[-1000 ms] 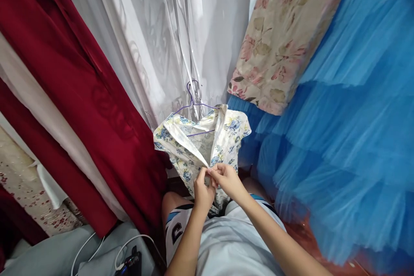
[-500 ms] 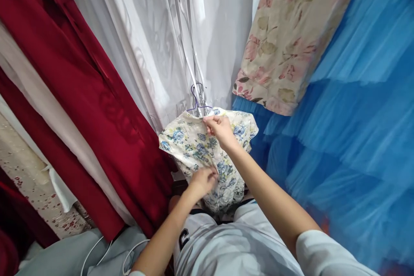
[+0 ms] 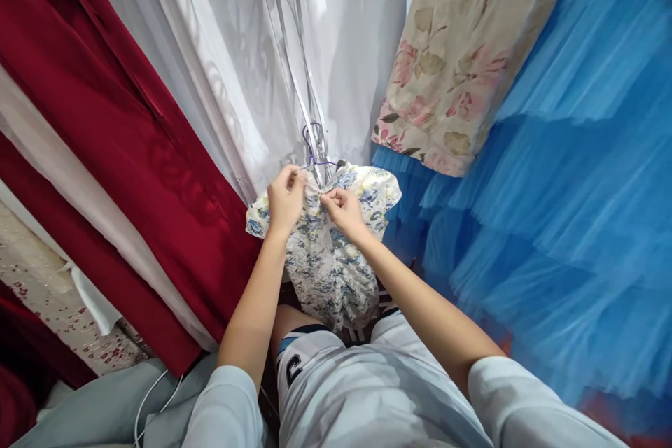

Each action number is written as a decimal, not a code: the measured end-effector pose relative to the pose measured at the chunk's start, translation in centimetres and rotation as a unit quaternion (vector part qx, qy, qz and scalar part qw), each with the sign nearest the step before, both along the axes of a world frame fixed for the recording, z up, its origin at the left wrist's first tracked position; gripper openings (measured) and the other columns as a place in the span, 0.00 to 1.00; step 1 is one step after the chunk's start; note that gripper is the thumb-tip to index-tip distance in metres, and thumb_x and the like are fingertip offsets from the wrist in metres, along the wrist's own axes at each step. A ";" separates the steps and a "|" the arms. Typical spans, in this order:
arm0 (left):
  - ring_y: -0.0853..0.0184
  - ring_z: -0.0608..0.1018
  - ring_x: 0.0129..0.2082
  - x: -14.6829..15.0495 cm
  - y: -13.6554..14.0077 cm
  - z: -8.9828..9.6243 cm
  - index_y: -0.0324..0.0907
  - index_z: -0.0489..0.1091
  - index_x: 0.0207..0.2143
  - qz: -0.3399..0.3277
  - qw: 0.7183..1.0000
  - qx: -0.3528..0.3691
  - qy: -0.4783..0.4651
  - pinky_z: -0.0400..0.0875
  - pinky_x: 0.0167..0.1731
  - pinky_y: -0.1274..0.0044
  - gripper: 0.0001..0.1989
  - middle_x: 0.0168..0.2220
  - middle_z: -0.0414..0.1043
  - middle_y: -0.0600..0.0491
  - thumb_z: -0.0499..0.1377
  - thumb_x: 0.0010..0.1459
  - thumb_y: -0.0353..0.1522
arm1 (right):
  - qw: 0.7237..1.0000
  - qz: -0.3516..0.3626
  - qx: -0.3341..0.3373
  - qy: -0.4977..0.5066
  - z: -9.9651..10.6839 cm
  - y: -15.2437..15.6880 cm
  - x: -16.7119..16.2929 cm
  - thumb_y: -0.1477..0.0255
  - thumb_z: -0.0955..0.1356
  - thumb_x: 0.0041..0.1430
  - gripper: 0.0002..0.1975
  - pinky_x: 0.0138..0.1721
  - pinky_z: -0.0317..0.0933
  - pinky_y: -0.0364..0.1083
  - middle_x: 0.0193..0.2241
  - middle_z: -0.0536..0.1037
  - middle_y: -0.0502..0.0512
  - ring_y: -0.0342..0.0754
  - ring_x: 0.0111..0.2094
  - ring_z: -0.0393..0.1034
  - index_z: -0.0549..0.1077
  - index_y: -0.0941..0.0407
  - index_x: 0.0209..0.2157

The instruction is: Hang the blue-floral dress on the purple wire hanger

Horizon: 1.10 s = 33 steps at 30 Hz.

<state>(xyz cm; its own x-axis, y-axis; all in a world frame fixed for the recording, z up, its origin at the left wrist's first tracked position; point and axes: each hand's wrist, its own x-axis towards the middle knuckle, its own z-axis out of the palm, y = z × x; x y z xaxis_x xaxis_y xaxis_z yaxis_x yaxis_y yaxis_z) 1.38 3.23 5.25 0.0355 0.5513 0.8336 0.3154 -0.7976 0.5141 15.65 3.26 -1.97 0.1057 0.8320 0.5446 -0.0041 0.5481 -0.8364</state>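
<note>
Head cam, R hand pinching blue-floral top, L hand grip unclear, red cloth, blue tulle nr.

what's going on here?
A person's left hand and right hand are at the neckline of a blue-flowered garment on a purple hanger. The right hand appears to pinch the fabric at the front; whether the left grips it is unclear. Red fabric hangs on the left, blue ruffled fabric on the right.
</note>
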 end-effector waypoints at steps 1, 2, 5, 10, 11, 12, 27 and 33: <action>0.70 0.73 0.29 -1.1 0.5 0.2 0.40 0.70 0.32 0.018 0.999 0.006 -0.041 0.67 0.32 0.80 0.11 0.27 0.70 0.55 0.57 0.62 0.39 | 1.000 0.001 -0.006 -0.013 -0.9 -0.1 -0.1 0.60 0.67 0.57 0.14 0.20 0.42 0.41 0.14 0.57 0.42 0.39 0.16 0.48 0.65 0.55 0.26; 0.70 0.73 0.29 -2.5 1.1 0.3 0.40 0.70 0.32 0.039 0.996 0.009 -0.085 0.66 0.32 0.80 0.11 0.27 0.70 0.55 0.58 0.60 0.39 | 1.000 0.007 -0.013 -0.026 -1.6 -0.4 -0.2 0.61 0.67 0.57 0.14 0.20 0.42 0.41 0.14 0.57 0.42 0.39 0.16 0.49 0.65 0.55 0.26; 0.71 0.72 0.28 -7.8 2.8 -0.3 0.39 0.68 0.31 0.098 0.961 -0.017 -0.257 0.66 0.31 0.80 0.10 0.26 0.69 0.55 0.60 0.57 0.38 | 0.997 0.044 -0.025 -0.056 -3.2 -2.2 -0.7 0.65 0.67 0.56 0.12 0.21 0.45 0.41 0.15 0.59 0.43 0.39 0.17 0.51 0.63 0.55 0.24; 0.70 0.72 0.29 -12.3 2.6 -6.0 0.41 0.60 0.29 0.109 0.843 -0.196 -0.490 0.66 0.35 0.77 0.10 0.25 0.61 0.58 0.56 0.57 0.38 | 0.984 0.136 -0.038 -0.106 -4.5 -4.9 -1.9 0.71 0.66 0.53 0.08 0.22 0.49 0.41 0.15 0.62 0.43 0.40 0.18 0.55 0.64 0.55 0.23; 0.69 0.73 0.29 -11.7 1.9 -7.8 0.41 0.58 0.27 0.104 0.835 -0.219 -0.494 0.66 0.35 0.75 0.12 0.24 0.60 0.58 0.55 0.58 0.38 | 0.983 0.141 -0.048 -0.108 -5.0 -5.1 -2.0 0.72 0.66 0.52 0.08 0.22 0.49 0.41 0.15 0.62 0.43 0.40 0.18 0.55 0.64 0.55 0.22; 0.68 0.73 0.30 -10.8 1.0 -9.5 0.41 0.57 0.26 0.102 0.830 -0.234 -0.497 0.66 0.35 0.74 0.13 0.24 0.60 0.57 0.54 0.58 0.39 | 0.983 0.137 -0.060 -0.106 -5.7 -5.3 -2.1 0.73 0.66 0.52 0.09 0.22 0.48 0.41 0.15 0.62 0.43 0.40 0.18 0.55 0.63 0.55 0.21; 0.62 0.76 0.41 4.9 -10.0 -11.2 0.40 0.75 0.36 -0.097 0.963 -0.198 -0.154 0.70 0.44 0.74 0.12 0.38 0.73 0.47 0.61 0.59 0.41 | 0.975 0.197 -0.083 -0.054 -5.8 -9.7 3.8 0.62 0.68 0.59 0.13 0.36 0.61 0.45 0.27 0.73 0.51 0.47 0.31 0.65 0.73 0.58 0.27; 0.56 0.71 0.54 4.2 -10.5 -13.1 0.44 0.66 0.56 -0.234 0.911 -0.331 -0.081 0.64 0.56 0.66 0.26 0.51 0.71 0.45 0.55 0.61 0.48 | 0.935 0.182 -0.204 0.224 -5.7 -11.0 5.3 0.63 0.71 0.49 0.11 0.27 0.61 0.42 0.21 0.74 0.50 0.44 0.23 0.65 0.75 0.58 0.28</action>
